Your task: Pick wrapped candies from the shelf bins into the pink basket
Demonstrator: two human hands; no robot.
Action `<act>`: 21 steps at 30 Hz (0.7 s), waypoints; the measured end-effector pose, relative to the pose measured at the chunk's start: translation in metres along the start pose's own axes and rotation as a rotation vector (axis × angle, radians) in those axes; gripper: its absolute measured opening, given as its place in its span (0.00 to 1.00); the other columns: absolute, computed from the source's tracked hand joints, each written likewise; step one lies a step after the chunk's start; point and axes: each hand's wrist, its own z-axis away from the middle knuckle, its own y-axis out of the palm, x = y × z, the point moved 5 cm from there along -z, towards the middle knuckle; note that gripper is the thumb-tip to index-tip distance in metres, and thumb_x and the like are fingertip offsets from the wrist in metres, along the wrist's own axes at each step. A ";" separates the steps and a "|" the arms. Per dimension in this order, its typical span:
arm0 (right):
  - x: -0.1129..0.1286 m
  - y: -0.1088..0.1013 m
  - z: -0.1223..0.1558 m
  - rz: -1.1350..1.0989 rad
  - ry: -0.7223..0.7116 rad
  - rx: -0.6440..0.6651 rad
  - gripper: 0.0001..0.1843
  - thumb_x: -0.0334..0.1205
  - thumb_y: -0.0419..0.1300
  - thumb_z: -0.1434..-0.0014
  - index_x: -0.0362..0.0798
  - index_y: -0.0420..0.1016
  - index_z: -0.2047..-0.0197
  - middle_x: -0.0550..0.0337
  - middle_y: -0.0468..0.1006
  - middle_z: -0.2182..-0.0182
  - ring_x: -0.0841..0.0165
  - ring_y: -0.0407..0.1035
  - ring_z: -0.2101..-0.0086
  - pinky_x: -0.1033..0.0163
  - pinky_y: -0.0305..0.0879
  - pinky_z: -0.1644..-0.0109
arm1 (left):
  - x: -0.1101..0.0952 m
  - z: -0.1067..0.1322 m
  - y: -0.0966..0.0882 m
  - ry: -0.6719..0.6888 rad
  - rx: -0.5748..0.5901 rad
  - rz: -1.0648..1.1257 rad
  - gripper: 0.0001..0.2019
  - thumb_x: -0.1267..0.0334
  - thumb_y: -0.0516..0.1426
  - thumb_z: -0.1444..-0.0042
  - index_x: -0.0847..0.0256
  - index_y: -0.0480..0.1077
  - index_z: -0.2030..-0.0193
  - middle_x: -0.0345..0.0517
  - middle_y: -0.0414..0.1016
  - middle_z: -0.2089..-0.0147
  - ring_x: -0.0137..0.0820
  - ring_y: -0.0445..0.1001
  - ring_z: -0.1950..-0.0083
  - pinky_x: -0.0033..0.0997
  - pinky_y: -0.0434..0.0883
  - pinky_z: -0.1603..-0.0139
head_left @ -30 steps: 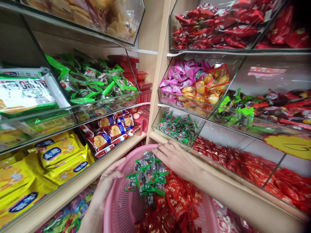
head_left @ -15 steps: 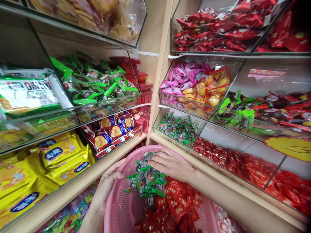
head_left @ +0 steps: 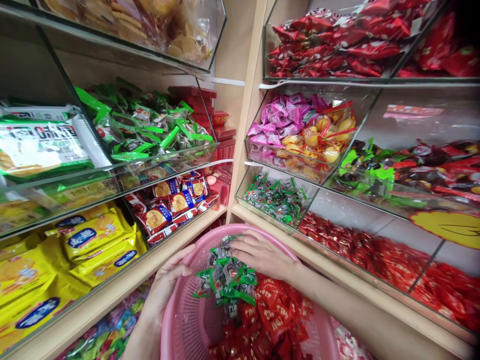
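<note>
A pink basket (head_left: 187, 325) sits low in the view, tilted against the wooden shelf edge (head_left: 123, 285), and carries a heap of green-and-silver wrapped candies (head_left: 225, 280) lying on top of red wrapped candies (head_left: 273, 315). The right hand (head_left: 262, 255) rests palm-down on the far side of the green heap, fingers loosely curled over the pieces; whether any are actually gripped cannot be told. The left hand (head_left: 165, 282) clasps the basket's near-left rim, thumb over the edge. Directly beyond the right hand stands a glass bin (head_left: 243, 192) holding matching green-and-silver candies, its front pane rising between basket and stock. Beside it a long bin of red candies (head_left: 360, 250) runs right. Above are pink and yellow sweets (head_left: 300, 130) and red packets (head_left: 337, 45). On the left shelving lie yellow biscuit packs (head_left: 93, 240), red-and-blue packs (head_left: 172, 200) and green packets (head_left: 142, 125), all behind glass fronts.
</note>
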 end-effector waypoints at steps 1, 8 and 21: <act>-0.001 0.000 0.001 0.009 0.011 0.005 0.12 0.32 0.45 0.37 0.46 0.67 0.55 0.58 0.71 0.54 0.69 0.60 0.51 0.57 0.54 0.44 | 0.000 0.000 0.000 0.004 0.002 0.001 0.30 0.73 0.58 0.64 0.57 0.68 0.48 0.37 0.76 0.67 0.32 0.68 0.53 0.26 0.61 0.51; -0.004 0.001 0.009 0.072 0.018 0.063 0.12 0.30 0.46 0.39 0.46 0.67 0.56 0.56 0.71 0.55 0.68 0.62 0.55 0.54 0.57 0.46 | 0.001 0.003 0.002 -0.035 -0.005 0.041 0.34 0.73 0.59 0.65 0.56 0.66 0.45 0.32 0.66 0.83 0.27 0.65 0.74 0.26 0.63 0.62; 0.002 -0.002 0.013 0.083 0.052 0.049 0.19 0.28 0.46 0.40 0.47 0.61 0.46 0.55 0.68 0.49 0.67 0.58 0.48 0.54 0.54 0.45 | 0.001 0.001 0.000 -0.017 -0.025 0.018 0.33 0.72 0.58 0.65 0.59 0.66 0.46 0.40 0.75 0.70 0.30 0.71 0.70 0.28 0.65 0.62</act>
